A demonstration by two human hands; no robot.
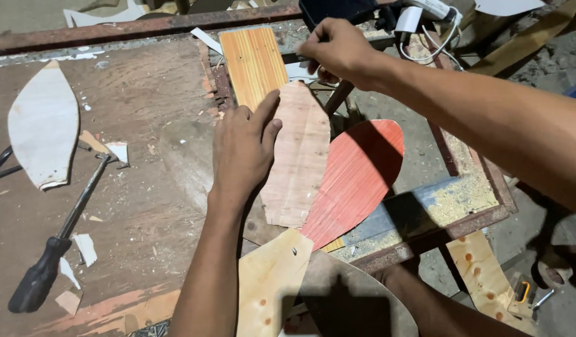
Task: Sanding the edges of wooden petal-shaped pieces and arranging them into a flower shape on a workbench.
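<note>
At the left of the worn workbench lie a pale leaf-shaped cutout and a black-handled tool, set aside out of reach. Mid-bench, the left hand presses flat, fingers together, on a pale plywood piece, apparently steadying it. Beside it rests a red leaf-shaped panel. Above, the right hand is curled closed near the piece's top edge; what it pinches I cannot tell.
</note>
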